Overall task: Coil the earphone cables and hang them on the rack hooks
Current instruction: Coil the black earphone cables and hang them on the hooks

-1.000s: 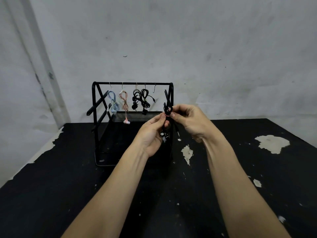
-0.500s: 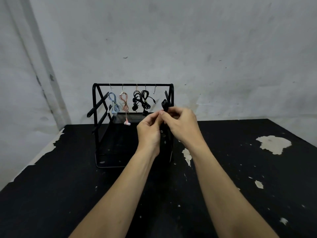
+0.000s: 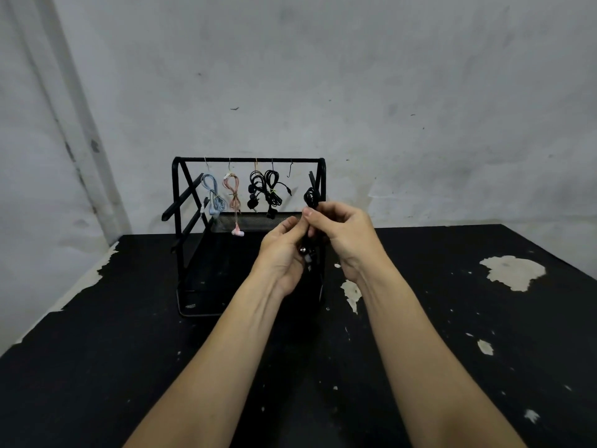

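A black wire rack stands at the back of the table, with small hooks along its top bar. From them hang a blue coiled earphone, a pink one and two black ones. One hook at the right hangs bare. In front of the rack's right end, my left hand and my right hand both pinch a black coiled earphone. Its loop sticks up above my fingers and its earbuds dangle below, between my palms.
The black table has chipped pale patches at the right and beside my right wrist. A grey wall rises close behind the rack. The rack has a mesh tray base.
Both hands with the black coil drifted slightly left and closer together, then stayed near the rack's right end. The hanging earphones have not moved.
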`<state>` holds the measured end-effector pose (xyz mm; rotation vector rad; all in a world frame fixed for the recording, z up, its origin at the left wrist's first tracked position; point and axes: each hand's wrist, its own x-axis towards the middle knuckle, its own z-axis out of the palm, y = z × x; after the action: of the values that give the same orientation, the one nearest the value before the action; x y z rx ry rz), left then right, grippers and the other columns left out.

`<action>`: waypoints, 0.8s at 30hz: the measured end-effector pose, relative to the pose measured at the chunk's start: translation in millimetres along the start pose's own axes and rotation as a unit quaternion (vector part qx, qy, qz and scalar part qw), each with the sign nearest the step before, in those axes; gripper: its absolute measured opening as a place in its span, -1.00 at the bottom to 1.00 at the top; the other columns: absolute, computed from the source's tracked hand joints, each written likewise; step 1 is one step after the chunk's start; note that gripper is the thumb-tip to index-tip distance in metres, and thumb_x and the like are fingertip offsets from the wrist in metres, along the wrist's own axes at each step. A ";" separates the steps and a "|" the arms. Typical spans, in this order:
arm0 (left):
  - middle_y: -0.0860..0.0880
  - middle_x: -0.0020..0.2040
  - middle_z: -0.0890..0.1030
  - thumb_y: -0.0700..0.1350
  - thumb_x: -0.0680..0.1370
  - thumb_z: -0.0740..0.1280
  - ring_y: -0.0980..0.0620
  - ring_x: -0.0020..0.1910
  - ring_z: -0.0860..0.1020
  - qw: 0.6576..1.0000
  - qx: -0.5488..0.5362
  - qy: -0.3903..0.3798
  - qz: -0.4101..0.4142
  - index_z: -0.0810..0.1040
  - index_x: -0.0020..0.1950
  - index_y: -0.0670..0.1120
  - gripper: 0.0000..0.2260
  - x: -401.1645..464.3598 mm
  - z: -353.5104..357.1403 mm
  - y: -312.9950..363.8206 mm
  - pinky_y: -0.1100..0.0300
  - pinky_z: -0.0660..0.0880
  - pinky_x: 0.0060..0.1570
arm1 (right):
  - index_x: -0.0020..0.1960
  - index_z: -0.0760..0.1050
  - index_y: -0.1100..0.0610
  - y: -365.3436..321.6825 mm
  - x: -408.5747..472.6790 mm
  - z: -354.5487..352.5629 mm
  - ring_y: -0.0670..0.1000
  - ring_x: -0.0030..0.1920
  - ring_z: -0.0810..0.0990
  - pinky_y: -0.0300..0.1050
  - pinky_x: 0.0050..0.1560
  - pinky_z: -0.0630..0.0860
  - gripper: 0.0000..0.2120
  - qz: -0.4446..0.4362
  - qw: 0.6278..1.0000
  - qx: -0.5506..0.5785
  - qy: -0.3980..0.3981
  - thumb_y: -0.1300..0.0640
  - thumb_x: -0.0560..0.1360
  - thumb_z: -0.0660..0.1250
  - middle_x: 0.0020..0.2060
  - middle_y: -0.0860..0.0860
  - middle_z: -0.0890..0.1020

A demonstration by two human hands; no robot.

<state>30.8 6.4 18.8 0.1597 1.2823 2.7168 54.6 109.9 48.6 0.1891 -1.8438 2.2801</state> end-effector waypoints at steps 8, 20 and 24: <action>0.07 -0.45 0.55 -0.11 0.43 0.35 0.23 -0.46 0.49 0.996 -0.011 -0.053 -0.071 0.60 -0.03 -0.10 -0.85 -4.2 -3.8 4.8 0.35 0.51 -0.45 | -0.08 0.59 0.21 1.9 2.9 -2.4 -0.08 -0.40 0.55 -0.26 -0.31 0.56 -0.95 0.002 0.999 0.004 -0.041 0.24 0.52 0.44 -0.29 0.08 0.58; -0.20 0.02 0.67 -0.34 0.59 0.21 -0.01 -0.08 0.66 0.998 0.058 -0.031 -0.009 0.49 0.29 -0.28 -0.73 2.5 -16.5 4.2 0.21 0.58 -0.12 | -0.25 0.58 0.08 8.2 13.7 -10.9 -0.17 -0.46 0.47 -0.28 -0.36 0.43 -0.80 -0.064 0.962 -0.260 0.045 0.09 0.37 0.60 -0.48 -0.12 0.46; -0.27 0.07 0.64 -0.35 0.56 0.17 -0.11 0.08 0.60 0.994 0.086 -0.048 0.045 0.57 0.14 -0.34 -0.75 -0.1 -13.4 12.0 0.08 0.47 0.21 | -0.24 0.63 0.11 8.0 11.8 -10.4 -0.17 -0.43 0.41 -0.33 -0.37 0.38 -0.80 -0.084 0.957 -0.273 0.052 0.04 0.35 0.60 -0.45 -0.12 0.48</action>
<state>28.0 -11.3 19.5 0.3692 1.5150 2.6308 41.5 119.4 41.5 0.1260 -2.2160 1.5638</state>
